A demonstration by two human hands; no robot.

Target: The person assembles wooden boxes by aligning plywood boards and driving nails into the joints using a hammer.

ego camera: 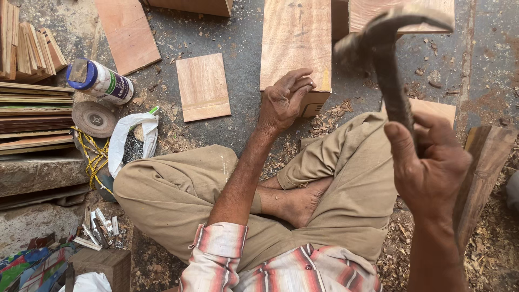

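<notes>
A: Right hand (430,162)?
B: Grip closed around the handle of a hammer (385,59), raised close to the camera, head blurred.
A: Left hand (284,101)?
B: Fingers curled, grip narrow, resting on the near end of a wooden block (296,40) on the floor (243,38); what the fingertips pinch, cannot tell.
A: Surroundings?
B: Small board (203,86) left of block. Glue bottle (100,81) and white bag (127,143) further left. Legs crossed, wood chips (330,116) by the block.

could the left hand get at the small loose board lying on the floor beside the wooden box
Probably yes. The left hand rests on the wooden box, and the small board lies flat just beside it with bare floor between, nothing covering it.
</notes>
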